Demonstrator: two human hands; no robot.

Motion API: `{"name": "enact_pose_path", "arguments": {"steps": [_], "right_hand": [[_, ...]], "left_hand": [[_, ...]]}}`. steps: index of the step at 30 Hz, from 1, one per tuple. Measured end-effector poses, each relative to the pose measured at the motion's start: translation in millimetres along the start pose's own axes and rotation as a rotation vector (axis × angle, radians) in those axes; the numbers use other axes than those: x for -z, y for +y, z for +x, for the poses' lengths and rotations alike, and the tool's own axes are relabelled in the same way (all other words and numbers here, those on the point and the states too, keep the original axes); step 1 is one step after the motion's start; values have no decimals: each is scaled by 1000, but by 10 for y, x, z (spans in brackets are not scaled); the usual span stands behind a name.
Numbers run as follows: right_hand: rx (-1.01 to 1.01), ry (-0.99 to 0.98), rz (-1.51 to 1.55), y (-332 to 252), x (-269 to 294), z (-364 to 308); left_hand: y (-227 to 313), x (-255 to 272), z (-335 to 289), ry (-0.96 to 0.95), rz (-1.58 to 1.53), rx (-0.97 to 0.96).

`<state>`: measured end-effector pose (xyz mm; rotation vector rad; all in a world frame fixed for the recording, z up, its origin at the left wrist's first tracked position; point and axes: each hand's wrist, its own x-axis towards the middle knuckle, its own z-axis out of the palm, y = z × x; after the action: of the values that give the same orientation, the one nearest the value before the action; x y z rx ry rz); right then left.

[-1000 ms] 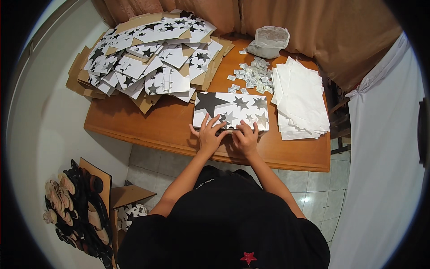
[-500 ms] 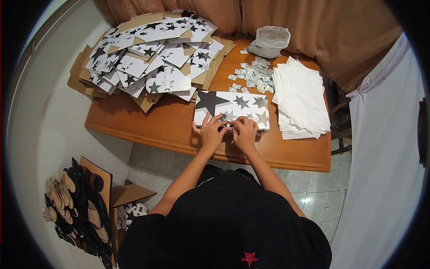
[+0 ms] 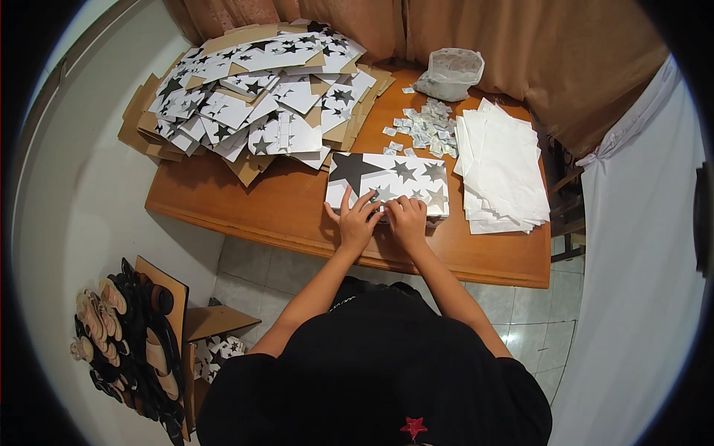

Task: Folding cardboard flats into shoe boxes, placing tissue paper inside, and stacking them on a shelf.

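Observation:
A closed shoebox-shaped carton (image 3: 357, 172), white with black and grey stars, lies near the front edge of the wooden table. My left hand (image 3: 355, 226) touches its front left part, fingers spread over the lid and front edge. Beside it my right hand (image 3: 407, 223) has its fingers bent and drawn together, gripping the front edge of the box near the middle. Both hands' fingertips nearly meet there. What lies right under them is hidden.
Flattened star-print cartons (image 3: 286, 134) are heaped at the back left. Small clear sachets (image 3: 428, 126) lie behind the box, near a translucent plastic bag (image 3: 450, 73). White paper sheets (image 3: 502, 167) are stacked to the right. Shoes (image 3: 111, 327) crowd a board at lower left.
The fingers of my right hand have drawn closer together at the box's front edge. My left hand has shifted slightly, fingers still spread. The whole view has moved a little.

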<state>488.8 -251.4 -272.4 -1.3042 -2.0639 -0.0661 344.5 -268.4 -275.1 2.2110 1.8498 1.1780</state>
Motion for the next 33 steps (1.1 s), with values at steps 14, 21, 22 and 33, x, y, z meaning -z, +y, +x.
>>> {"name": "enact_pose_path", "arguments": {"steps": [14,21,22,33], "right_hand": [[-382,-648,219,970,431,343],[-388,-535,850,328,487,-305],[-375,-543,851,252,468,-422],[-53,-487,956,-1300,772,-1285]], "left_hand": [[-218,302,-268,88,-11,79],[-302,159,-990,-216,-458,668],[-231,164,-1033,-203,-457,674],[-91,1701,-2033,4,-871,624]]}}
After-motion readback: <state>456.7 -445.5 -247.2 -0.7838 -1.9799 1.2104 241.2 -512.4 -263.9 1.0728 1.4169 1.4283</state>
